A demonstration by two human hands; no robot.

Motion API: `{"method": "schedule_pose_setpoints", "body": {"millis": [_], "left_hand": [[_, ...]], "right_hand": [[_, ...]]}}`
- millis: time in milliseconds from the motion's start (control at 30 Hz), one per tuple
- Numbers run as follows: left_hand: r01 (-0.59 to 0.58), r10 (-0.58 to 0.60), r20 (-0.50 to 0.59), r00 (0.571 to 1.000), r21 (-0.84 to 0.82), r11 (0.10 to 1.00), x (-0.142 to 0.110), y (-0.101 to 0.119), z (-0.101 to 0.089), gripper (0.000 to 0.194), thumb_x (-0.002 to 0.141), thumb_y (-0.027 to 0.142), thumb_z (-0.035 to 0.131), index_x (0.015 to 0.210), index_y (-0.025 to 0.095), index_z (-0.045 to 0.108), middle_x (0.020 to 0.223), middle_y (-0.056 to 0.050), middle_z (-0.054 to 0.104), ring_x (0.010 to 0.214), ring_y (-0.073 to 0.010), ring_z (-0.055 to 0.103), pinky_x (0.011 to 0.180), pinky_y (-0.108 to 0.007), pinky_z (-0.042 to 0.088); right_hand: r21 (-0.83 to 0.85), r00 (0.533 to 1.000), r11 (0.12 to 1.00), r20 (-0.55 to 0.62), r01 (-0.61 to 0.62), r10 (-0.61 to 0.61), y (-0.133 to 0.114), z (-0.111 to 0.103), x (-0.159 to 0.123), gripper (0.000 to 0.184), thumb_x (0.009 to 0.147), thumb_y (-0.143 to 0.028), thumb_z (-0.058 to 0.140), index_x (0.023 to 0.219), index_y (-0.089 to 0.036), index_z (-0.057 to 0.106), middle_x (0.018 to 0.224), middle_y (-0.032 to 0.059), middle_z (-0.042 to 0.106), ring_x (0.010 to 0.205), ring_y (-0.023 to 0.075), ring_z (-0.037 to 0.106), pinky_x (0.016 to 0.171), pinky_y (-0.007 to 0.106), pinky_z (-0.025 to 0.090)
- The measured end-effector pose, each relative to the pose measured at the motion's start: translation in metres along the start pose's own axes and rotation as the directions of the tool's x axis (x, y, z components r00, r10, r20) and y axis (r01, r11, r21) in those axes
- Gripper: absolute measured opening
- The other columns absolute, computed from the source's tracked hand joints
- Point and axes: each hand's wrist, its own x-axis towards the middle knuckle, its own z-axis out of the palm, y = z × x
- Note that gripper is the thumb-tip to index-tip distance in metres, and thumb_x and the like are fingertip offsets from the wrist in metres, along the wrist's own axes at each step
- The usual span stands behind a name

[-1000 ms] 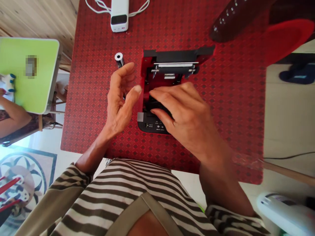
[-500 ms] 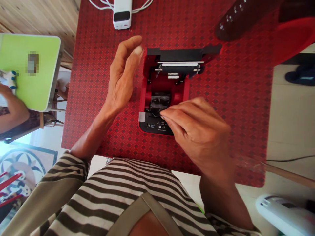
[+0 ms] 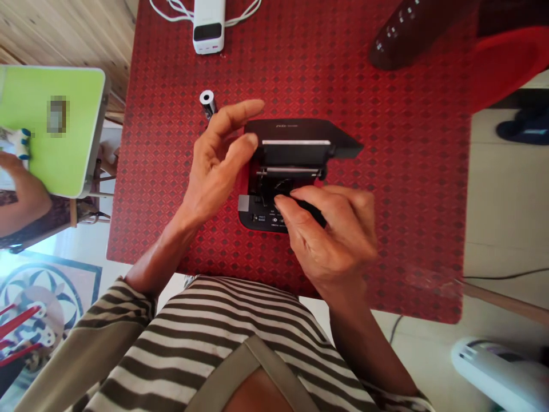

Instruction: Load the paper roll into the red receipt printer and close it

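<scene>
A person in a striped long-sleeved shirt (image 3: 206,343) is sitting close up to a red patterned tablecloth (image 3: 163,171), with both forearms reaching forward. The right hand (image 3: 330,234) is curled into a loose, half-closed grip over the front of a compact red-and-black machine (image 3: 257,220), and its fingertips (image 3: 281,201) are pressing in just behind the machine's button panel; from here I can't tell whether they have hold of some inner part or are only touching it. The left hand (image 3: 218,171) is hanging open and half curled, gripping nothing, with its thumb tip just beside the left edge of the machine's black hinged lid (image 3: 295,131), which is tilting over the far half of the machine. A small black cylinder with a white core (image 3: 208,103) is lying on the cloth, just beyond the left hand's fingers. Farther off, a white power bank (image 3: 209,26) is sitting at the cloth's far edge with a white cable (image 3: 171,14) looping around it. Off to the left, at a green-topped table (image 3: 51,131), a co-worker's hand (image 3: 12,166) is resting near a white-and-blue object (image 3: 17,143).
</scene>
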Motion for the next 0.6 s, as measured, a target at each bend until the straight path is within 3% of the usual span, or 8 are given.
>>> {"method": "schedule_pose_setpoints", "body": {"millis": [133,233,333,433,600], "left_hand": [[-0.002,-0.001,0.044,0.999,0.060,0.998,-0.037,-0.013,-0.005,0.059,0.117,0.064,0.091,0.173,0.049,0.079,0.182,-0.001,0.079,0.175,-0.0379,0.074,0.152,-0.059,0.062],[-0.011,0.005,0.075,0.997,0.079,0.997,-0.054,-0.027,-0.003,0.066,0.120,0.063,0.086,0.183,0.058,0.068,0.192,0.001,0.070,0.183,-0.0396,0.068,0.154,-0.063,0.061],[-0.045,0.037,0.096,0.995,0.084,0.995,-0.063,-0.036,0.001,0.073,0.123,0.066,0.079,0.192,0.055,0.055,0.202,-0.002,0.060,0.190,-0.0434,0.059,0.159,-0.070,0.053],[-0.028,0.020,0.098,0.995,0.072,0.997,-0.065,-0.038,0.003,0.073,0.122,0.066,0.081,0.191,0.058,0.055,0.203,0.001,0.061,0.194,-0.0447,0.055,0.162,-0.071,0.049],[0.023,-0.021,0.054,0.998,-0.045,0.999,-0.067,-0.035,0.004,0.076,0.119,0.068,0.088,0.187,0.046,0.061,0.201,-0.006,0.063,0.194,-0.0461,0.055,0.163,-0.073,0.048]], "right_hand": [[-0.012,1.000,1.000,-0.016,-0.007,0.007,-0.001,0.004,-0.002,0.031,0.106,0.003,0.092,0.130,-0.017,0.094,0.119,0.0118,0.096,0.103,0.0270,0.084,0.093,0.044,0.071],[0.032,1.000,0.999,-0.022,-0.019,0.019,-0.001,0.005,-0.003,0.037,0.106,0.005,0.091,0.134,-0.018,0.095,0.116,0.0105,0.095,0.102,0.0266,0.084,0.093,0.044,0.070],[0.064,1.000,0.998,0.019,-0.021,0.020,-0.001,0.000,-0.003,0.040,0.107,0.002,0.092,0.142,-0.018,0.092,0.117,0.0100,0.096,0.103,0.0266,0.086,0.096,0.044,0.071],[0.070,0.998,0.996,0.048,-0.049,0.046,-0.001,-0.007,-0.004,0.047,0.111,-0.005,0.092,0.155,-0.021,0.088,0.125,0.0100,0.098,0.108,0.0290,0.089,0.102,0.046,0.072],[0.064,0.983,0.983,-0.060,-0.171,0.175,0.007,-0.015,-0.011,0.059,0.117,-0.014,0.088,0.173,-0.032,0.082,0.141,0.0092,0.099,0.127,0.0340,0.094,0.118,0.050,0.071]]}}
